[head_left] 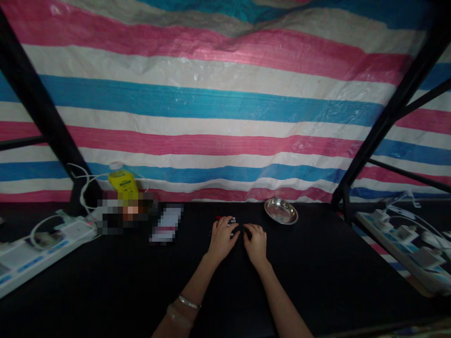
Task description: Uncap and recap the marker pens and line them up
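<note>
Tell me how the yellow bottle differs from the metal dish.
The yellow bottle stands tall and upright; the metal dish lies low and shallow. The bottle is white-capped, the dish open. The dish sits nearer the right hand than the bottle. Both sit near the striped tarp.

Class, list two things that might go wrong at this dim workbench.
The small dark item between the left hand and right hand nearly vanishes against the black table; a dropped piece may be hard to find. The yellow bottle stands near a power strip and its cables; if knocked, it might leak there.
</note>
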### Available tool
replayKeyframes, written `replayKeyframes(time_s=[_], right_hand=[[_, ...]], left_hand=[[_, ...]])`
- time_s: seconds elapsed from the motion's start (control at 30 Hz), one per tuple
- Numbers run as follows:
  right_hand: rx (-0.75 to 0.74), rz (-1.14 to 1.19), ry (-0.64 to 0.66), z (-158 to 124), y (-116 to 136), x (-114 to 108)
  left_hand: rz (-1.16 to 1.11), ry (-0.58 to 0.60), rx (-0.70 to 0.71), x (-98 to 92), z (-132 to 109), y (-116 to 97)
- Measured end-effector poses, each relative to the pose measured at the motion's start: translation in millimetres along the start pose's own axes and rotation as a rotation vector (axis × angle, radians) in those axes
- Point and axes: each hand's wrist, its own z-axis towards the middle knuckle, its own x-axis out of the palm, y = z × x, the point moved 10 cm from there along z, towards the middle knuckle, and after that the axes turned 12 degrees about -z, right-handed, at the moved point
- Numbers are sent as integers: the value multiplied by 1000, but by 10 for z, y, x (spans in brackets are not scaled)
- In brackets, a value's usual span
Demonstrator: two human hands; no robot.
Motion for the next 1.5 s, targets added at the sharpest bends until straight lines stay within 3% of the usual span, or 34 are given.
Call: replayKeyframes(time_s=[0.13, 0.27, 0.77, 1.07, 1.27, 1.5], right_hand=[[101, -36, -12, 0, -165, 32], [112, -30, -28, 1, -212, 44], [131, 5, 50, -2, -253, 118], [167, 104, 19, 18, -296, 84], [173, 339, -134, 78, -359, -94], [28, 373, -112, 86, -142, -138]], left_hand=[[13, 99, 56, 183, -38, -62], [-16, 133, 50, 254, -40, -49], [-50, 124, 23, 167, -19, -89], [-30, 121, 24, 185, -20, -80], [-127, 24, 13, 35, 9, -115], [-189, -96, -19, -61, 18, -34]])
